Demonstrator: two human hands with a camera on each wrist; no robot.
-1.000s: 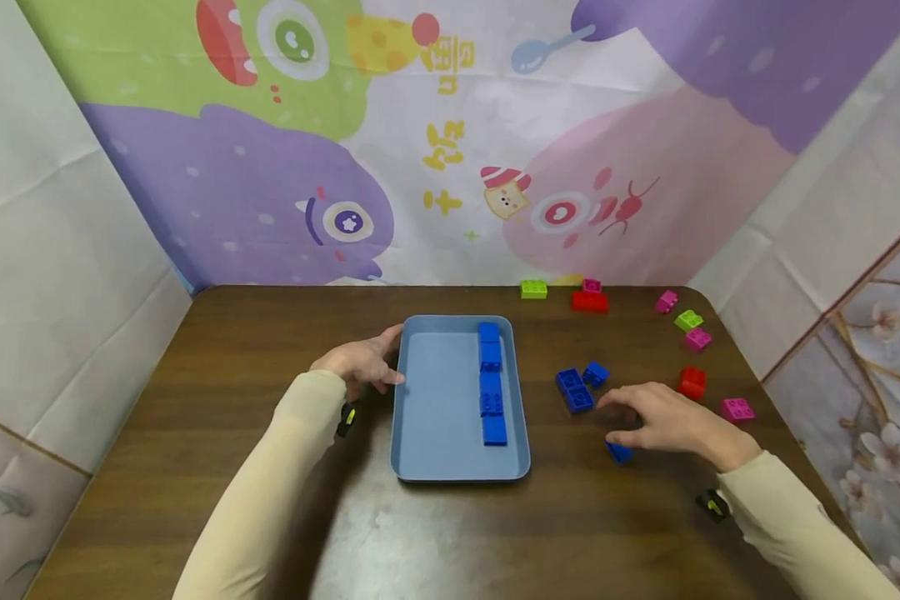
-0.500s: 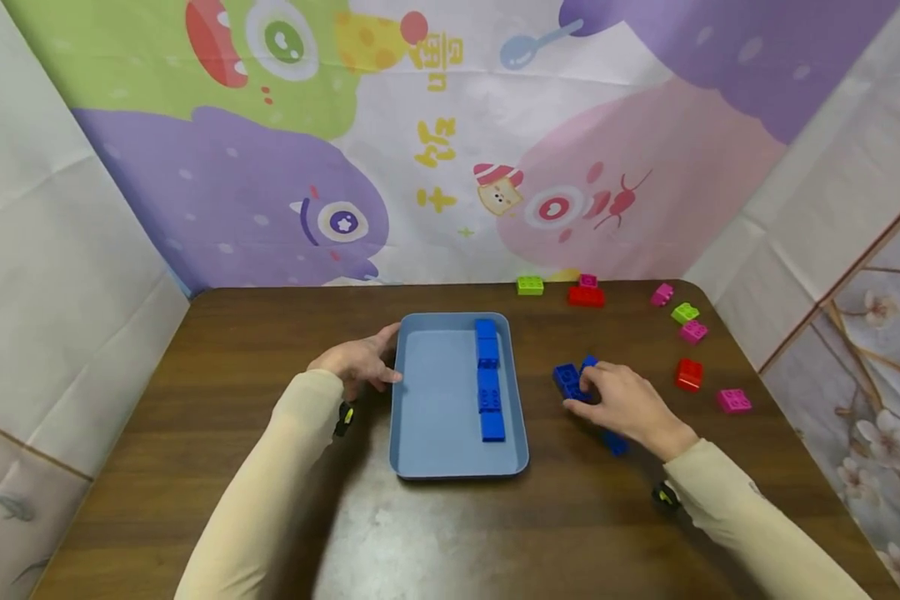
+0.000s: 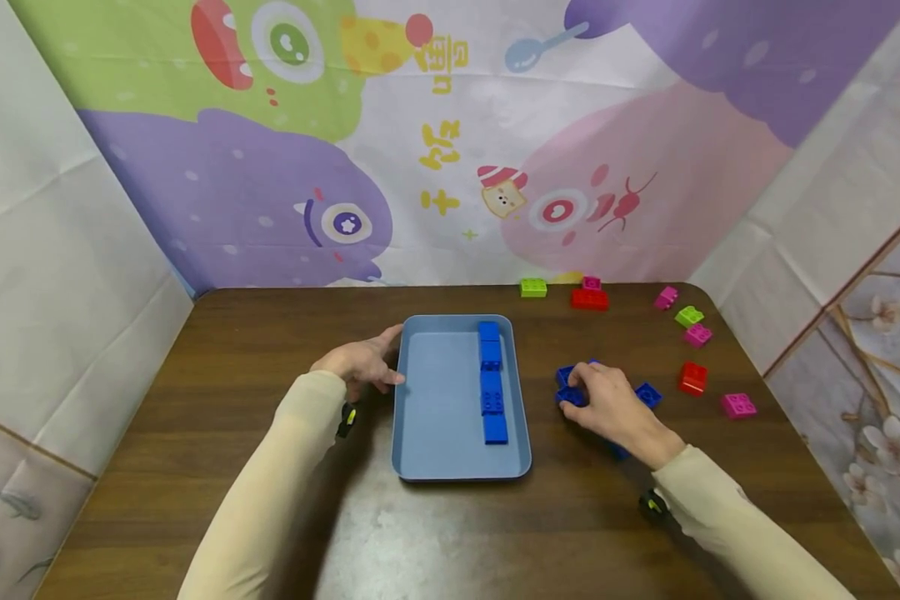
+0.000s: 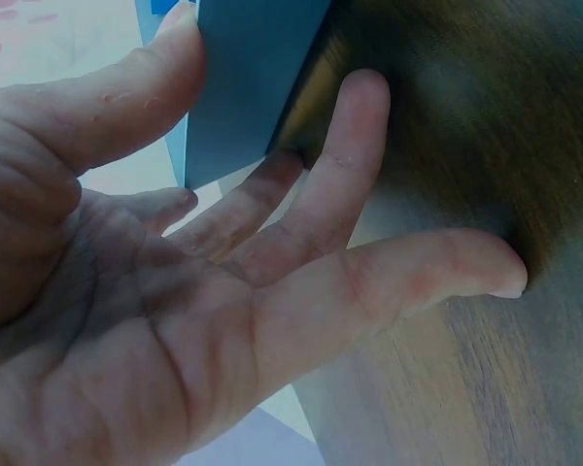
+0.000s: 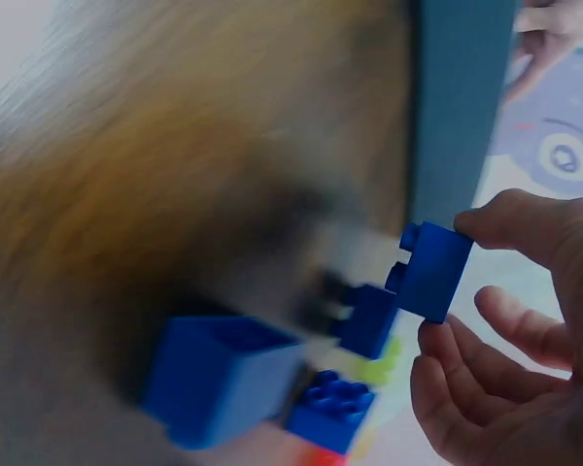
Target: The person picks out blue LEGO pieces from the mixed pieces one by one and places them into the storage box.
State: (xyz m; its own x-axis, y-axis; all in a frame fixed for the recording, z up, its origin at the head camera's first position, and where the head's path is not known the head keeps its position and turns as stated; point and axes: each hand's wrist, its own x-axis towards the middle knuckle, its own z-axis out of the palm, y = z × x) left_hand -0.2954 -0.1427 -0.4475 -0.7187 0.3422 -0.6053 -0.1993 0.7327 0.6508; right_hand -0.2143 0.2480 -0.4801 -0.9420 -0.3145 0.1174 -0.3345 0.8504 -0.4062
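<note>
My left hand [image 3: 360,365] is at the left side of a blue-grey tray [image 3: 450,477], its thumb at the rim. In the left wrist view the fingers [image 4: 360,121] are spread and fairly straight beside the tray wall [image 4: 243,87]. Right of the tray, my right hand [image 3: 611,404] pinches a blue toy brick [image 5: 435,272] between thumb and fingertips. Close by are a second blue brick [image 5: 367,320], a studded one [image 5: 330,413] and a larger-looking one [image 5: 219,383]. In the head view another blue brick [image 3: 648,395] shows right of the hand, which partly hides the group.
Inside the tray, blue bricks [image 3: 491,392] form a column along the right side. Red bricks [image 3: 693,378], pink bricks [image 3: 738,406] and green bricks [image 3: 533,287] lie scattered at the table's back and right. A printed cloth [image 3: 435,250] hangs behind the table.
My right hand has moved left onto the blue bricks and now pinches one. A blue brick shows to its right where none was visible before. The left hand has stayed at the tray.
</note>
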